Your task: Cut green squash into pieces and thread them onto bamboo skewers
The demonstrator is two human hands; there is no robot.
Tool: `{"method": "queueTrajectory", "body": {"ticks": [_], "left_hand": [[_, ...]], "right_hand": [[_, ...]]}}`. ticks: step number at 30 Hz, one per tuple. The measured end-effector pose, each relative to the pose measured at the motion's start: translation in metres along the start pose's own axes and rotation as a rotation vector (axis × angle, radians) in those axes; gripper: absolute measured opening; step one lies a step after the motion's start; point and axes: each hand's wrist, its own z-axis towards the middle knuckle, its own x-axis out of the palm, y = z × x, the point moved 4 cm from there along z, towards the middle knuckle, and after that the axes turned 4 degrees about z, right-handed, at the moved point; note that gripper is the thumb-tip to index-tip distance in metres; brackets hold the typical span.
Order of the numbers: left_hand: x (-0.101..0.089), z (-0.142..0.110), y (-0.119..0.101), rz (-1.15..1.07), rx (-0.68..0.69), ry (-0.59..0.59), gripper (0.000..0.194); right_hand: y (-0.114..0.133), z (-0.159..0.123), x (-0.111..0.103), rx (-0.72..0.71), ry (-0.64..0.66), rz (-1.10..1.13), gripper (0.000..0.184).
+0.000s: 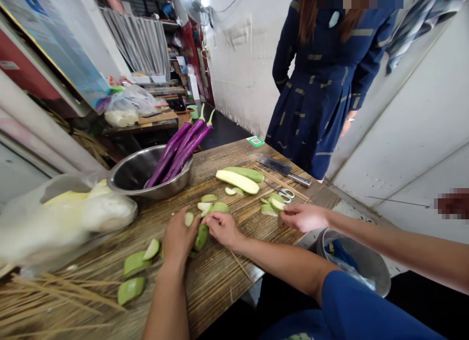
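My left hand (179, 237) is curled over the table, its fingers closed on a pale green zucchini slice (189, 218). Close beside it, my right hand (223, 227) has thumb and fingertips pinched together; what they hold is hidden. Just beyond my fingers lie more zucchini slices (221, 207), and a green piece (201, 237) shows between my two hands. A thin wooden skewer (242, 267) runs out below my right hand; I cannot tell whether I hold it. Nearer the left, thick cut pieces (132, 289) rest on the wood.
Another person's hand (306, 217) touches slices at the right. Peeled zucchini (238, 181), scissors (286, 195) and a cleaver (282, 167) lie behind. Purple eggplants (179, 152) stand in a steel bowl (120, 176). Loose skewers (54, 301) are at left, a bin (381, 276) below right.
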Motion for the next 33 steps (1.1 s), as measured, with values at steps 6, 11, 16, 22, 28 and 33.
{"method": "queueTrajectory", "body": {"ticks": [6,11,16,22,28,33], "left_hand": [[-0.01,-0.001,0.0,-0.062,-0.048,-0.101,0.057],[-0.013,0.001,-0.002,-0.118,-0.071,-0.118,0.054],[-0.014,-0.003,0.003,-0.311,-0.223,-0.154,0.048],[-0.007,-0.001,0.003,-1.056,-0.453,-0.185,0.042],[-0.003,0.0,-0.006,-1.712,-0.653,0.172,0.044],[-0.002,0.003,-0.003,-1.898,-0.697,0.089,0.051]], "right_hand": [[0.0,0.003,-0.001,0.025,-0.025,0.023,0.02],[-0.001,0.005,-0.003,0.075,-0.052,0.007,0.019],[-0.003,0.006,-0.004,0.09,-0.063,-0.008,0.018],[-0.002,0.004,-0.001,0.071,-0.045,-0.02,0.019],[0.026,-0.011,0.027,-0.121,0.112,-0.201,0.024],[0.04,-0.006,0.043,-0.163,0.127,-0.276,0.025]]}}
